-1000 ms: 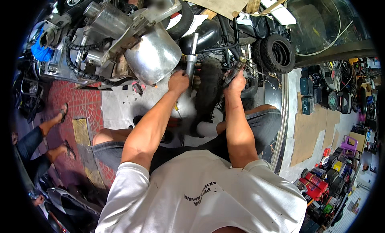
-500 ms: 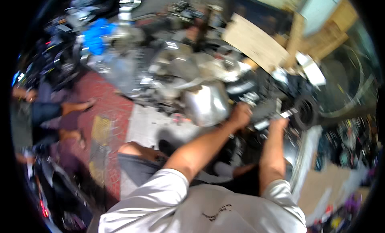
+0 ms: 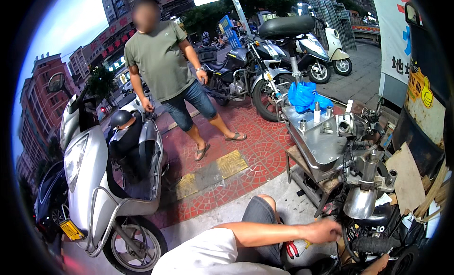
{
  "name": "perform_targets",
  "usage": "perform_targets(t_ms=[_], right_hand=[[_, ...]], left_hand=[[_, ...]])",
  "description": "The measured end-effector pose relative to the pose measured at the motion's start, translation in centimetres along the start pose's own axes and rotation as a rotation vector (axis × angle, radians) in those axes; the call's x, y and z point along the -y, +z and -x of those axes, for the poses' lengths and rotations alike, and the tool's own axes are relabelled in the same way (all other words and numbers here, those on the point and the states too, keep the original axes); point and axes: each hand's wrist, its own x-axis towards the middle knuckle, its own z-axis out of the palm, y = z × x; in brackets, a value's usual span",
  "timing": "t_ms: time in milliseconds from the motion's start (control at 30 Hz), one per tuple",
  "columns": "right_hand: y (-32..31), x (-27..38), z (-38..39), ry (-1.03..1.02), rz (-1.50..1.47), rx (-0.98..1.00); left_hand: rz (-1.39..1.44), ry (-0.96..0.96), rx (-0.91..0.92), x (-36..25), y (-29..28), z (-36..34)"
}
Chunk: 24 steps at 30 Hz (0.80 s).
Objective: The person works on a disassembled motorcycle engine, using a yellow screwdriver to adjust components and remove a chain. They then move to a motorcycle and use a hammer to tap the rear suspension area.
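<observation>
While the camera is looking out across the pavement, the person's left hand (image 3: 324,231) is reaching to the right, low in the picture, with the forearm stretched level above a bent knee. Its fingers are curling against the dark front part of a motorcycle (image 3: 373,237), close to black cables and just below a shiny chrome headlight shell (image 3: 360,202); whether they are gripping anything there cannot be told. The right hand (image 3: 378,265) is barely showing at the bottom edge, beside a black ribbed part, and its grip cannot be made out either. Red-handled pliers (image 3: 292,249) are lying on the ground under the left forearm, near the knee.

Just behind the motorcycle, a metal bench (image 3: 317,149) is carrying small metal fittings, with a blue plastic bag (image 3: 306,96) sitting at its far end. Pieces of cardboard (image 3: 406,178) are leaning to the right of it. On the left, a silver scooter (image 3: 94,180) is standing parked on the red brick paving. A person in a green shirt and denim shorts (image 3: 163,62) is standing further back, well apart from the work, with more motorcycles parked behind.
</observation>
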Motion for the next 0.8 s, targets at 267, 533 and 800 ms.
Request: perform_targets(t_ms=[267, 533, 800], right_hand=[[1.8, 3.7, -2.8, -0.091, 0.004, 0.005], [1.0, 16.6, 8.5, -0.576, -0.255, 0.189], [5.3, 11.3, 16.1, -0.522, 0.113, 0.358]], left_hand=[[-0.155, -0.032, -0.305, -7.8, -10.5, 2.1], [0.052, 0.096, -0.696, -6.3, -16.8, -4.1], [-0.533, 0.179, -0.603, -9.8, -17.8, -5.8]])
